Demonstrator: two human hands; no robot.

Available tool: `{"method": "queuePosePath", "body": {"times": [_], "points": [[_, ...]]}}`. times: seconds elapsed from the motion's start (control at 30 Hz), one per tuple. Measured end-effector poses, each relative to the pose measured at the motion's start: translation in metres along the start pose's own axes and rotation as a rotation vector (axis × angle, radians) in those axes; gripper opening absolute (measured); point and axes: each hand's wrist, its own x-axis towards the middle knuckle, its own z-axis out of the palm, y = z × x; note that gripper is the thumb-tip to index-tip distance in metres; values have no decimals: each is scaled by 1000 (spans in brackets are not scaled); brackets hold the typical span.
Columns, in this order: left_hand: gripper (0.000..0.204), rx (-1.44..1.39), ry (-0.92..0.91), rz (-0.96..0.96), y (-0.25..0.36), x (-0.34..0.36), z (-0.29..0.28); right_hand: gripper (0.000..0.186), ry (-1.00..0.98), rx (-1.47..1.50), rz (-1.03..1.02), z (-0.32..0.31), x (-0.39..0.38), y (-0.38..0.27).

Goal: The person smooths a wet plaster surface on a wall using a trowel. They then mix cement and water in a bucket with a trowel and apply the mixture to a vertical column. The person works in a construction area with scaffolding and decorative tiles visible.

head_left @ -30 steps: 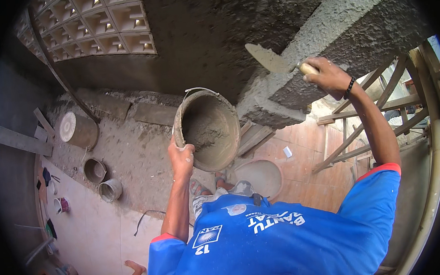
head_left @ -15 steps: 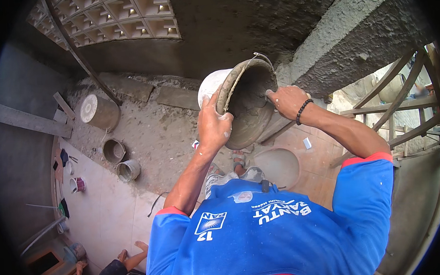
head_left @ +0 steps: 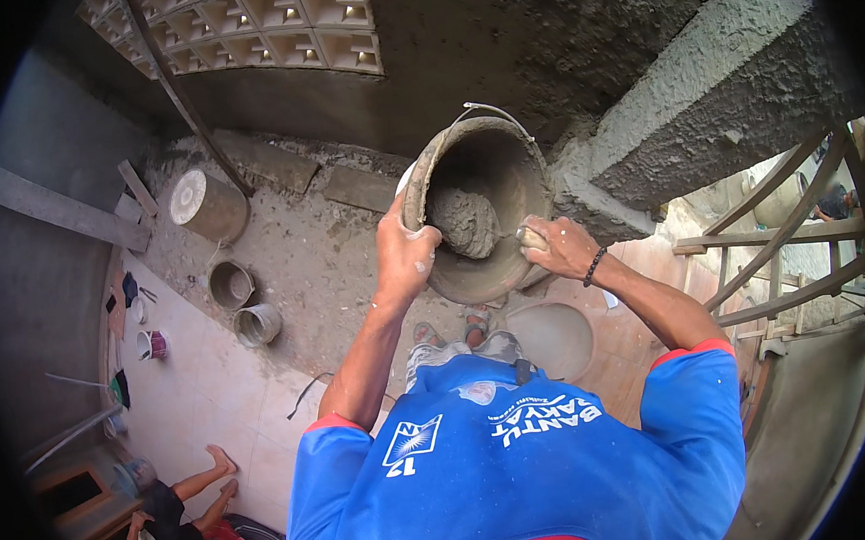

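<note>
A mortar-caked bucket [head_left: 517, 168] is held up in front of me, its mouth tilted toward me and a wire handle over its far rim. My left hand [head_left: 404, 254] is closed on the left rim, thumb over the edge. Inside sits a rounded lump of wet grey mortar [head_left: 463, 224]. At the right side of the mouth, my right hand [head_left: 565, 250] is closed round the pale handle of a trowel [head_left: 531, 236]. Its thin shank runs to the lump; the blade is hidden by mortar.
A rough plastered beam [head_left: 707, 99] juts in at upper right, above a wooden trestle [head_left: 783, 235]. A large upturned bucket [head_left: 216, 213] and two small buckets [head_left: 231, 284] [head_left: 257, 325] stand on the dirty floor at left. Another person [head_left: 171, 509] is at lower left.
The bucket's mouth has turned more toward me. The mortar now shows as a rounded lump, and my right hand has moved down slightly with the trowel handle in view.
</note>
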Motion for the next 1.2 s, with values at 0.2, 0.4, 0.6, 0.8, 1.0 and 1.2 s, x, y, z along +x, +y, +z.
{"method": "queuePosePath", "body": {"times": [0.2, 0.4, 0.6, 0.8, 1.0, 1.2], "points": [[61, -114, 27, -12, 1, 5, 1, 32, 8, -127, 66, -34, -8, -4], [61, -152, 19, -8, -2, 11, 7, 37, -58, -193, 152, -55, -6, -7], [58, -188, 26, 11, -15, 21, 7, 40, -45, -61, 154, -115, -12, -36], [55, -175, 118, -34, -34, 27, 5, 37, -183, -187, 86, -217, -14, -83], [53, -166, 226, -62, -58, 21, -8, 60, -232, -125, -101, -302, 20, -67], [56, -158, 195, -125, -89, 20, 18, 39, 313, -530, 320, -391, 83, 58]]}}
